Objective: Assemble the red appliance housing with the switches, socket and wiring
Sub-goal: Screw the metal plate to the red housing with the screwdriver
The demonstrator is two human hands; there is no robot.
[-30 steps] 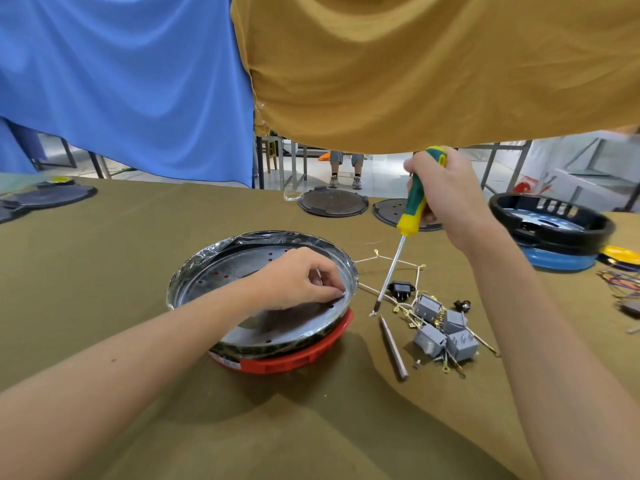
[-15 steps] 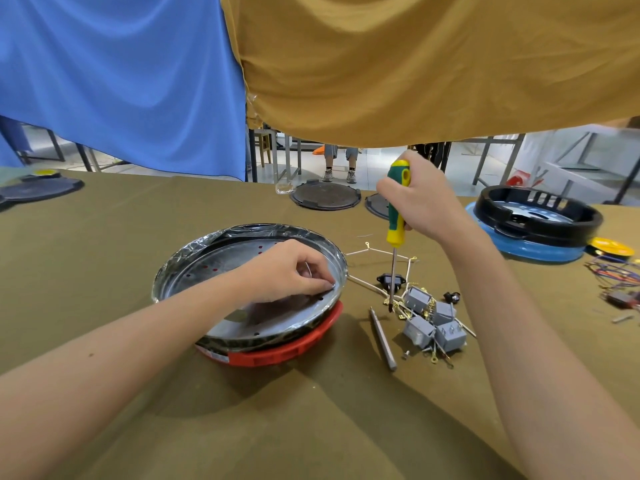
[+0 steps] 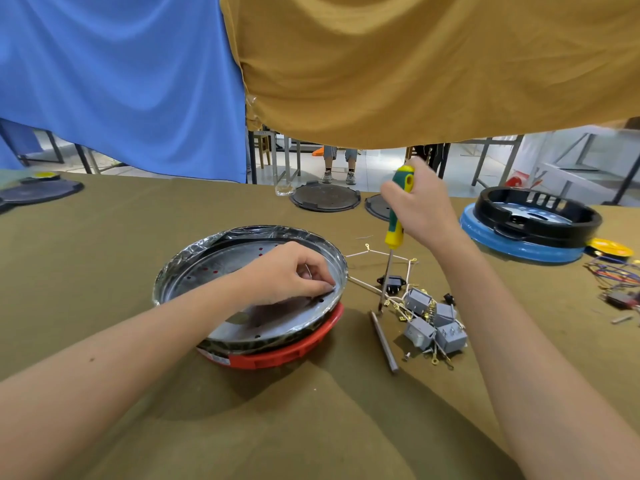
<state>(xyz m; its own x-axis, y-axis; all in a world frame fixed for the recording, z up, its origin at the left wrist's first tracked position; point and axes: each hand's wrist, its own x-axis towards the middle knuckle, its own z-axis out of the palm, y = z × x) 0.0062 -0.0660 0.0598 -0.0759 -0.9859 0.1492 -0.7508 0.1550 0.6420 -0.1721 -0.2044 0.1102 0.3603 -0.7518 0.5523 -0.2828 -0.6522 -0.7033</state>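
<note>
Red housing (image 3: 277,355) sits on the olive-covered table (image 3: 311,427), near its middle, with a shiny round metal plate (image 3: 214,271) seated on top and slightly tilted, so only the red rim shows at the near right side. The left hand (image 3: 287,275) rests on the right part of that plate, fingers curled and pinching something small against the metal; what it pinches is too small to tell, perhaps a screw or a thin wire end. The right hand (image 3: 420,211) is raised to the right of the housing, wrapped around the green and yellow handle of a screwdriver (image 3: 393,237), which stands nearly upright with its tip down among the loose parts. Those parts lie just beside the housing on its right: grey switches (image 3: 434,327) in a cluster, a black socket (image 3: 393,285), pale wires with brass terminals (image 3: 367,252), and a grey metal rod (image 3: 383,341) lying flat. Farther right, a black ring sits on a blue base (image 3: 519,247).
</note>
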